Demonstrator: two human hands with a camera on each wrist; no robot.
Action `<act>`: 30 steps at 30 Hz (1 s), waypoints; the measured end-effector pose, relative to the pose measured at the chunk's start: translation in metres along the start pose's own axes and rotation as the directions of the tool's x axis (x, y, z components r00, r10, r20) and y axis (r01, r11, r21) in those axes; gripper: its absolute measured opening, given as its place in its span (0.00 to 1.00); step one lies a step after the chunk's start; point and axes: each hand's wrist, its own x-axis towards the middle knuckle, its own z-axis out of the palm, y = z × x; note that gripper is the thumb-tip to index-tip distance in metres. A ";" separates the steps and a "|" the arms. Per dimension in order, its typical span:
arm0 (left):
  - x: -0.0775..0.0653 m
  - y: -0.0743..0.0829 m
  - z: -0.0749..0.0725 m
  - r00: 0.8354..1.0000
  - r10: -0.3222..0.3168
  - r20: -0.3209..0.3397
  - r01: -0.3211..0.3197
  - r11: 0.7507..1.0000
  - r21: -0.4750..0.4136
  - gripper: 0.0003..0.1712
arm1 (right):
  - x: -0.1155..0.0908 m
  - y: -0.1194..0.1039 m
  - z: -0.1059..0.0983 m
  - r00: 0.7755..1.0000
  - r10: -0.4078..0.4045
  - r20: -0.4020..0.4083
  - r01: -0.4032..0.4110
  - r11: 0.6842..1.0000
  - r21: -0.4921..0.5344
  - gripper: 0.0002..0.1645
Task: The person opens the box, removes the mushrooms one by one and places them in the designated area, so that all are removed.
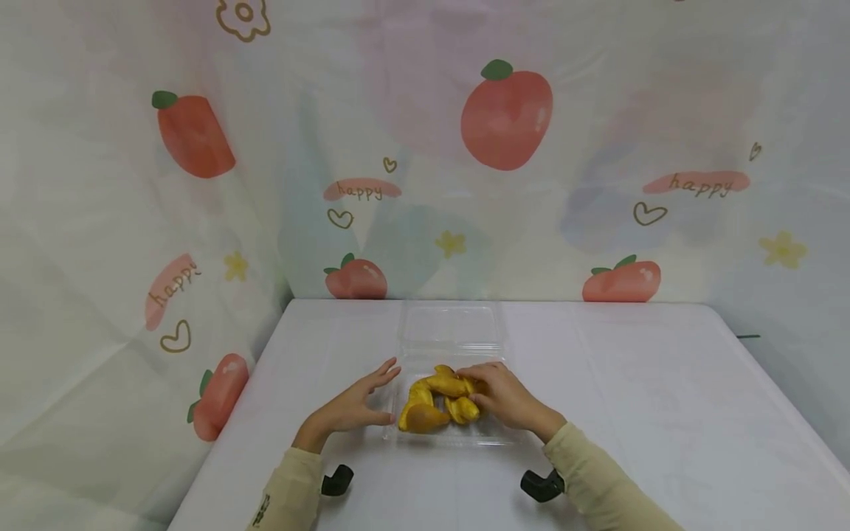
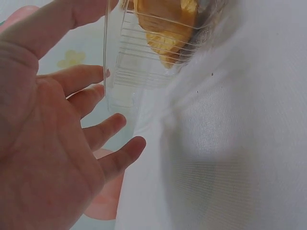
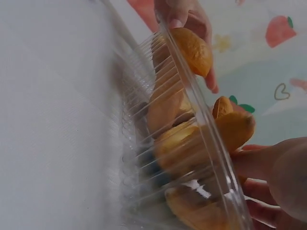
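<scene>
Yellow pieces (image 1: 423, 418) lie between the empty, spread left hand (image 1: 353, 405) and the nearer right hand (image 1: 510, 398), whose grip is unclear.

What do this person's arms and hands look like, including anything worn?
The left sleeve and right sleeve are pale beige and long, reaching the wrists. A dark marking, too small to read, runs along the left one. The left hand and right hand are ungloved. A black bent piece shows beside each sleeve, perhaps camera hardware.
</scene>
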 end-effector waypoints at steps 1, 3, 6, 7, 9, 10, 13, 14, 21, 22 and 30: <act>0.000 0.000 0.000 1.000 0.001 -0.003 -0.001 1.000 0.004 0.50 | 0.000 0.000 -0.001 1.000 -0.014 -0.002 0.014 1.000 0.024 0.25; 0.000 0.000 0.000 1.000 0.007 -0.009 -0.007 1.000 0.012 0.50 | 0.000 0.000 -0.004 1.000 -0.021 -0.003 0.021 0.997 0.080 0.25; 0.001 0.000 0.000 1.000 0.014 -0.012 -0.014 1.000 0.023 0.50 | -0.002 0.001 -0.009 1.000 0.017 0.000 -0.017 0.984 0.177 0.26; 0.001 0.000 0.000 1.000 0.016 -0.011 -0.015 1.000 0.028 0.50 | -0.002 0.001 -0.011 0.999 0.033 -0.001 -0.032 0.979 0.201 0.26; 0.001 0.000 0.001 1.000 0.014 -0.010 -0.014 0.999 0.030 0.50 | -0.003 0.002 -0.013 0.999 0.049 -0.006 -0.046 0.966 0.255 0.26; 0.001 0.000 0.001 1.000 0.013 -0.010 -0.013 0.999 0.031 0.50 | -0.003 0.002 -0.014 0.999 0.049 -0.010 -0.044 0.961 0.274 0.26; 0.001 -0.001 0.001 1.000 0.013 -0.009 -0.012 0.999 0.037 0.50 | -0.002 0.005 -0.016 0.999 0.028 -0.026 -0.017 0.936 0.353 0.27; 0.001 -0.001 0.001 1.000 0.012 -0.010 -0.012 0.999 0.036 0.50 | -0.002 0.006 -0.017 0.999 0.020 -0.032 -0.007 0.926 0.378 0.27; 0.000 0.000 0.001 1.000 0.006 -0.014 -0.005 1.000 0.028 0.50 | -0.002 0.010 -0.021 0.999 0.028 -0.016 -0.017 0.873 0.488 0.26; 0.000 0.000 0.002 1.000 0.003 -0.014 -0.003 1.000 0.029 0.50 | -0.003 0.010 -0.021 0.999 0.033 -0.011 -0.023 0.869 0.495 0.26; -0.001 -0.002 0.002 1.000 -0.012 -0.016 0.013 0.999 0.030 0.49 | -0.005 0.012 -0.024 0.998 0.060 0.002 -0.051 0.846 0.530 0.25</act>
